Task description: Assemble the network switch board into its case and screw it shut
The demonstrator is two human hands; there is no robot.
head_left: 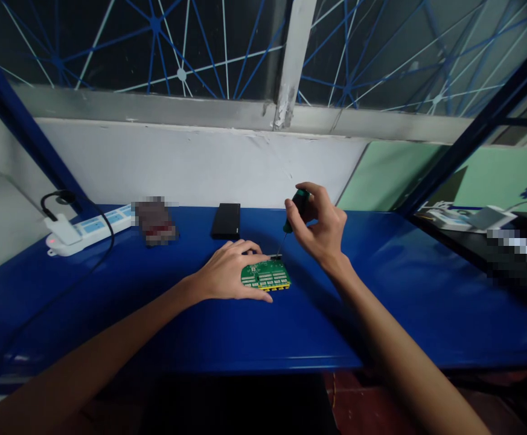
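Observation:
A green circuit board (270, 274) with a yellow strip along its near edge lies on the blue table. My left hand (231, 272) rests over its left side, thumb along the near edge and fingers along the far edge, holding it. In my right hand (320, 217) is a screwdriver (298, 208) with a dark green handle, gripped from above and tilted. Its thin shaft points down to a small dark part (276, 257) at the board's far edge. Whether the tip touches that part, I cannot tell.
Behind my left hand lies a black flat box (226, 221), with a blurred dark item (156, 221) left of it. A white power strip (95, 229) with a plugged-in black cable (104, 257) sits at the left. Blue frame posts (453, 160) flank the table (245, 338).

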